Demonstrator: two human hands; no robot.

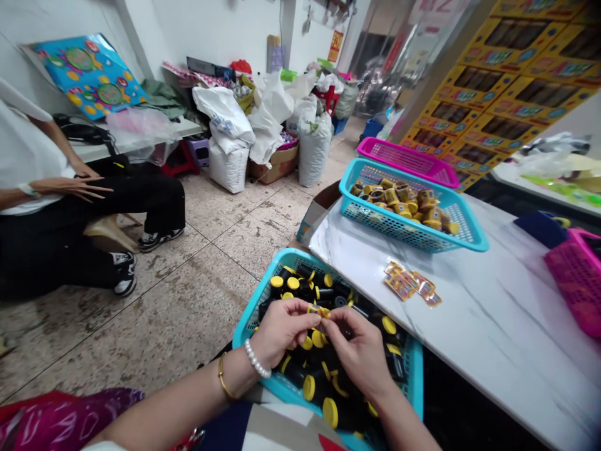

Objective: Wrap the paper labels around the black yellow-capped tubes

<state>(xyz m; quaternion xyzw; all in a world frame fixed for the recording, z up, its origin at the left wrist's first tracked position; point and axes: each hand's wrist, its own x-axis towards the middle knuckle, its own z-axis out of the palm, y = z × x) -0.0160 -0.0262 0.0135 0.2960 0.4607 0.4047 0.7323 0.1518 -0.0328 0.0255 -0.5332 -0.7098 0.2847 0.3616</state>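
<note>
Now, both hands' fingers [300, 310] pinch a crosswise yellow strip [319, 311].

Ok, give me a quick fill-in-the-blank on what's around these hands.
The left hand wears a pearl bracelet and a gold ____ on its wrist.
The turquoise basket below the hands holds black cylinders with ____ caps.
Small printed packets lie on the white marble ____.
The seated co-worker at the left wears ____ trousers.

Missing words: bangle; yellow; table; black.
</note>
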